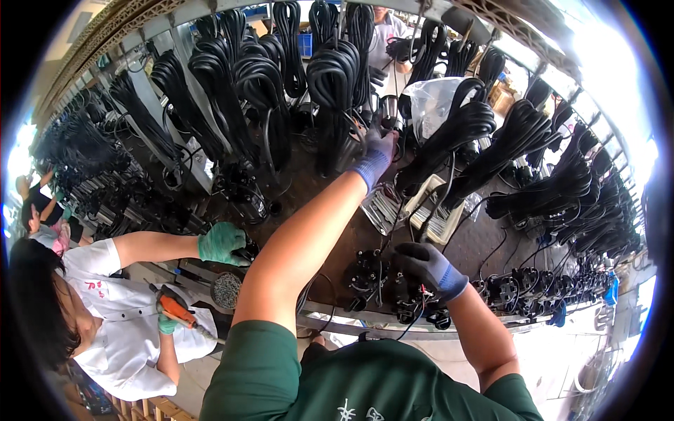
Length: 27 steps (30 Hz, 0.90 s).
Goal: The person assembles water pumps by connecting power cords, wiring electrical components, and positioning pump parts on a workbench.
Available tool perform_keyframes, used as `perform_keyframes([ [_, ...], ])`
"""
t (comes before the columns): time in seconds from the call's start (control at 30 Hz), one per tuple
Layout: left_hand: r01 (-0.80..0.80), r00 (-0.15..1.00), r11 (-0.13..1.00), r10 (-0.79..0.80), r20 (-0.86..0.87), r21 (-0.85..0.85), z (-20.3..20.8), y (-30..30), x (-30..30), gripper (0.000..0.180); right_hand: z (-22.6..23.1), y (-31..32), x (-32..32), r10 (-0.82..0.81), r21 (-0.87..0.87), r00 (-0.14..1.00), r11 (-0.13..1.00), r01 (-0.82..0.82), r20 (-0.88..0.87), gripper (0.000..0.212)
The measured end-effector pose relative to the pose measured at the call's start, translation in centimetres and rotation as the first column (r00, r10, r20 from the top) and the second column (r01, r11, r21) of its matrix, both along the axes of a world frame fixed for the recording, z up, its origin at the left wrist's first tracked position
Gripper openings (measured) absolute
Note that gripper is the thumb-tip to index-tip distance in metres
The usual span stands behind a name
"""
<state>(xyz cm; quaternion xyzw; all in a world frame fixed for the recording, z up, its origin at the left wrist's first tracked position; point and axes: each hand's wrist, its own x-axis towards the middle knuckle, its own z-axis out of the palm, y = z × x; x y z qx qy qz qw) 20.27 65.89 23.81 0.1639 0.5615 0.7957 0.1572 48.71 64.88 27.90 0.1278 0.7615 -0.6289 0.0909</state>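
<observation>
My left hand (378, 151), in a purple-grey glove with dark fingertips, reaches far across the bench. Its fingers close around the lower end of a shiny silver cylinder (390, 107). Closer to me, my right hand (432, 270), in the same kind of glove, is bent over black round parts with thin coloured wires (421, 291). Its curled fingertips are partly hidden, so what they grip does not show. Left of that hand stands a cluster of black parts (366, 270). A black cable (449, 186) runs down just beyond it.
Bundles of coiled black cable (337, 74) hang across the bench. A pale tray (444, 226) and metal strips (382, 210) lie between my hands. At left, a co-worker's green-gloved hand (223, 244) rests near a bowl of small metal pieces (225, 290); the other holds an orange power tool (177, 309).
</observation>
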Motion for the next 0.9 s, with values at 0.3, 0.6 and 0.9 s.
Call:
perform_keyframes([
  [0.3, -0.102, 0.993, 0.993, 0.097, -0.067, -0.066, -1.6, 2.9, -1.8, 0.026, -3.4, 1.2, 0.1, -0.117, -0.028, 0.985, 0.993, 0.115, -0.128, 0.04],
  [0.6, 0.141, 0.986, 0.99, -0.14, 0.092, 0.0, -1.9, 0.5, -5.7, 0.009, -1.5, -0.8, -1.5, -0.271, -0.273, 0.962, 0.924, 0.267, 0.022, 0.029],
  [0.9, 0.012, 0.953, 0.998, 0.007, 0.304, -0.06, 0.3, 3.6, -6.1, 0.027, -1.2, 0.3, -1.8, -0.294, -0.307, 0.956, 0.91, 0.278, -0.008, 0.039],
])
